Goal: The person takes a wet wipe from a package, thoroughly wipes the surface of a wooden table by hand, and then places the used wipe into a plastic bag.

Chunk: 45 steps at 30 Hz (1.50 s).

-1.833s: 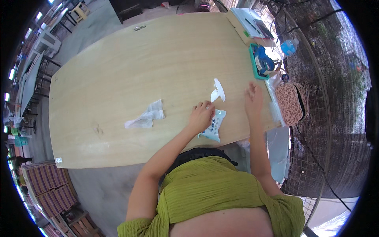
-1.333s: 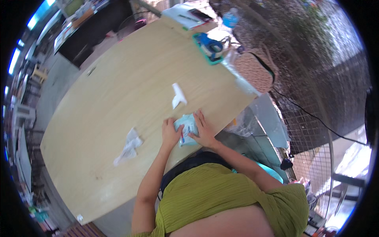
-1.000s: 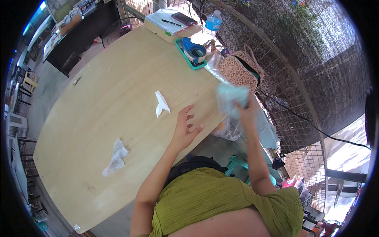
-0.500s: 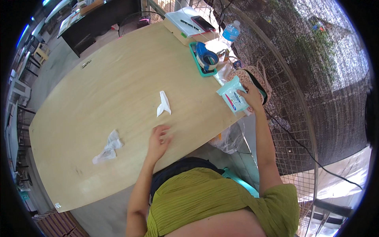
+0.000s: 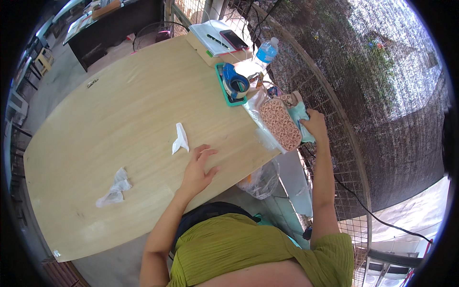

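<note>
My right hand (image 5: 315, 125) grips a pale turquoise pack of wet wipes (image 5: 299, 116) at the table's right edge. The pack is against the far side of a pink patterned pouch (image 5: 279, 123), partly hidden; whether it is inside the pouch I cannot tell. Over the table's near edge, my left hand (image 5: 198, 170) holds nothing, its fingers curved and apart. Just beyond it lies a folded white wipe (image 5: 180, 139). A crumpled white wipe (image 5: 115, 189) rests farther left.
A teal tray (image 5: 224, 86) holds a blue tape dispenser (image 5: 235, 80). Behind it are a water bottle (image 5: 267, 50) and a phone (image 5: 234, 39) on papers. A clear plastic bag (image 5: 262, 181) hangs below the table's edge. Wire mesh (image 5: 342, 170) borders the right side.
My right hand has carried the wipes pack from in front of the pouch to its right side, uncovering the pouch's patterned face. My left hand has spread its fingers a little.
</note>
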Available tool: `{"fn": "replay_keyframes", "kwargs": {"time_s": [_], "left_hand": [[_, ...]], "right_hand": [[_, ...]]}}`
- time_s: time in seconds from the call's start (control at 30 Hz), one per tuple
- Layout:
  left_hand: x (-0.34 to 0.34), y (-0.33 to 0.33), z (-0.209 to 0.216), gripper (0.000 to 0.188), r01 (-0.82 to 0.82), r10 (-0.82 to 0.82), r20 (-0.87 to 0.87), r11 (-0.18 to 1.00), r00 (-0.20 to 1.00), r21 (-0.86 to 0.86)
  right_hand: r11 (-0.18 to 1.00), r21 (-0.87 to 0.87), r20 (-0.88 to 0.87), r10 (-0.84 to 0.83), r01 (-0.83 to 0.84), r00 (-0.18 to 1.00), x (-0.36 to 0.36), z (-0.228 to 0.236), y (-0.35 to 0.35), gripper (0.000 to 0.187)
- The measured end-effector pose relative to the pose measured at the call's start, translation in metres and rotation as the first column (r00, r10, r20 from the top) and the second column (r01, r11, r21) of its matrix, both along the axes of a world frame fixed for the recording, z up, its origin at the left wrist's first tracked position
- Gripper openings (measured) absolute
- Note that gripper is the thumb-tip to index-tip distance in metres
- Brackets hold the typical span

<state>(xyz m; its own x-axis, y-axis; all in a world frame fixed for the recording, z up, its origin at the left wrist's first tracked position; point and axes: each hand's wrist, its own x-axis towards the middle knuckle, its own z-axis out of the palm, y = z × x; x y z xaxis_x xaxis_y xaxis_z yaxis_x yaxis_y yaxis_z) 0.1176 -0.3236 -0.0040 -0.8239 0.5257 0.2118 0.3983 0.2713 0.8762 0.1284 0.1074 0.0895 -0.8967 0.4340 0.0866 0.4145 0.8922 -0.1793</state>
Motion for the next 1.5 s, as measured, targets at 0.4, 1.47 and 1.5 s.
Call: {"fn": "replay_keyframes", "kwargs": {"time_s": [0.4, 1.47, 1.5], "left_hand": [[0.003, -0.022, 0.007, 0.041, -0.174, 0.178, 0.042, 0.981, 0.983, -0.085], [0.002, -0.114, 0.007, 0.045, -0.253, 0.258, -0.001, 0.948, 0.966, -0.193], [0.000, -0.110, 0.007, 0.045, -0.243, 0.243, -0.026, 0.955, 0.970, -0.171]], "right_hand": [[0.976, 0.218, -0.021, -0.007, 0.011, 1.000, -0.063, 0.003, -0.017, 0.042], [0.997, -0.030, 0.227, -0.056, 0.064, 0.972, -0.029, -0.034, -0.019, 0.094], [0.973, -0.218, 0.205, -0.032, 0.078, 0.978, -0.023, -0.028, 0.007, 0.090]]}}
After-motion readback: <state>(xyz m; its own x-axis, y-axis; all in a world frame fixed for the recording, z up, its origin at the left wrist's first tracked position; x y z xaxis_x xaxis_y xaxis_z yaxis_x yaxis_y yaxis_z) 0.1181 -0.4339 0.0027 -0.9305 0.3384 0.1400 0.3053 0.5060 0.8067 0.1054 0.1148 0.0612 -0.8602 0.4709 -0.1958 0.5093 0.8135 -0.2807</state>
